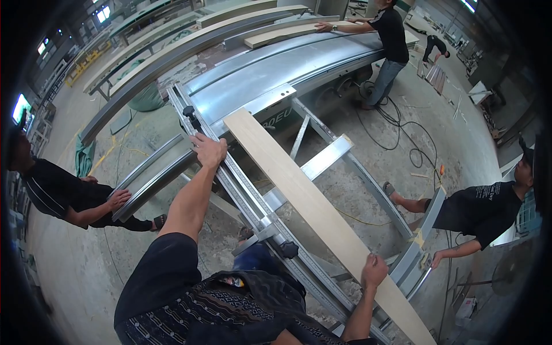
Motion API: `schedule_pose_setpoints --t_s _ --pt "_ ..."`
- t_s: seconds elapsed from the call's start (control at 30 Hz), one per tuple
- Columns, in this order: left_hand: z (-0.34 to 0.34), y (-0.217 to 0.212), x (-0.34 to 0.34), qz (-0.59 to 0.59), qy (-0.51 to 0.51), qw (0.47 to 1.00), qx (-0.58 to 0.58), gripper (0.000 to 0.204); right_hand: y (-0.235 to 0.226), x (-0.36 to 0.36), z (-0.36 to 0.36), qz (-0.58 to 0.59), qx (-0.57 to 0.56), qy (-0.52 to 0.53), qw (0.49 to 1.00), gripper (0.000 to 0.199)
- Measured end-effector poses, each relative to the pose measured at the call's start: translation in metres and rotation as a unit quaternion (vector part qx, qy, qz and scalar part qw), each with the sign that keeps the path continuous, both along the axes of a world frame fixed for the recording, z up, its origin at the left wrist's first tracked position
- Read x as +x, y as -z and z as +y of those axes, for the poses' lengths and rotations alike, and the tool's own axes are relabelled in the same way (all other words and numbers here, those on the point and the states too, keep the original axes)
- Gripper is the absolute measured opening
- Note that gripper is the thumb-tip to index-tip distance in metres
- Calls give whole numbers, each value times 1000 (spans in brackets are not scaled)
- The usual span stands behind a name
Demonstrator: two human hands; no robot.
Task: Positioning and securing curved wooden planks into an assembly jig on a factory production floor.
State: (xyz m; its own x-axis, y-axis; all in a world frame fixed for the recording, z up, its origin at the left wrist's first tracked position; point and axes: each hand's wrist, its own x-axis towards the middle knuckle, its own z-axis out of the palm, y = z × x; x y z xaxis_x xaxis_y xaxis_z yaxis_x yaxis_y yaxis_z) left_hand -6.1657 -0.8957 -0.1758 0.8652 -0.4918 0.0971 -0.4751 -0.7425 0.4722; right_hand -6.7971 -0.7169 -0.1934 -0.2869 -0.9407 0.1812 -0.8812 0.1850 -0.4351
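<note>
A long pale wooden board (pixel 299 192) lies slantwise over the metal frame of a sliding table saw, running from the saw table toward my lower right. My left hand (pixel 210 150) grips the aluminium fence rail (pixel 244 192) beside the board, close to a black knob (pixel 191 115). A measuring scale runs along this rail, and a second black knob (pixel 288 249) sits nearer me. My right hand (pixel 375 270) is closed over the near part of the board, fingers curled; anything inside them is hidden.
The shiny saw table (pixel 270 69) stretches away ahead. One person (pixel 394 40) stands at its far end, another (pixel 54 192) at left by a rail, a third (pixel 477 210) at right holding the frame. Cables (pixel 411 138) loop on the floor. Long boards are stacked behind.
</note>
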Motion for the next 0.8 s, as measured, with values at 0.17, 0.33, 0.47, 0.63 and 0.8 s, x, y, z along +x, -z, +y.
schedule_pose_setpoints --t_s 0.17,0.33,0.47,0.63,0.8 --pt "0 2 1 -8 2 1000 -5 98 0 1 0 12 3 4 1000 32" --pt "-1 2 2 -7 -2 1000 -3 98 0 2 0 8 -3 3 1000 32" --pt "0 1 2 -3 -4 1000 -3 99 -3 3 -1 5 7 9 1000 32" --pt "-1 2 1 -4 -1 1000 -1 98 -4 3 0 -2 14 12 1000 33" --pt "0 2 0 -9 6 1000 -7 96 -5 3 0 -5 22 17 1000 33"
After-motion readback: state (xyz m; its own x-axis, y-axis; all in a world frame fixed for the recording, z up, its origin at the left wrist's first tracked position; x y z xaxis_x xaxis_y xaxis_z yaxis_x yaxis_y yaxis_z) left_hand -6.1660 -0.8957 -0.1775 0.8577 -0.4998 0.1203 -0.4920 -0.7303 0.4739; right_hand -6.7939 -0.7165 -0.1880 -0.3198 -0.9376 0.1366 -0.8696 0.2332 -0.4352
